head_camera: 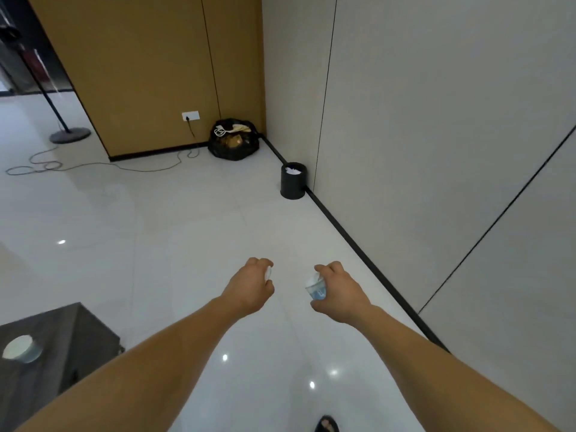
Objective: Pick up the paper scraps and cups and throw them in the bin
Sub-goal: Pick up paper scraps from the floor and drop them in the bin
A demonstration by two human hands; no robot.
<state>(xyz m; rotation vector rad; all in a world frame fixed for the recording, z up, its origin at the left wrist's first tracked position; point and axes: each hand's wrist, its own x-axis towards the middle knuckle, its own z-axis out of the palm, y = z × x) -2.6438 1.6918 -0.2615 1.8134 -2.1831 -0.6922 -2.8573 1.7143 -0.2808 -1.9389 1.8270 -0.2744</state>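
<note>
- Hands are out in front over the white tiled floor (174, 232), apart from each other, both curled round something.
- Left hand (249, 288) grips a small white object (268, 273); it is mostly hidden, so I cannot tell whether it is a paper scrap or a cup.
- Right hand (339, 294) holds a clear bluish plastic cup (315, 288), tilted on its side.
- Black round bin (293, 181) stands far ahead by the right wall's baseboard, with white crumpled paper (294, 170) showing at its top.
- Another cup (21, 349) sits on the dark surface (68, 332) at near left.
- Full black rubbish bag (233, 139) lies in the far corner, left of the bin.
- Wall socket (190, 115) feeds a cable (93, 166) trailing left across the floor.
</note>
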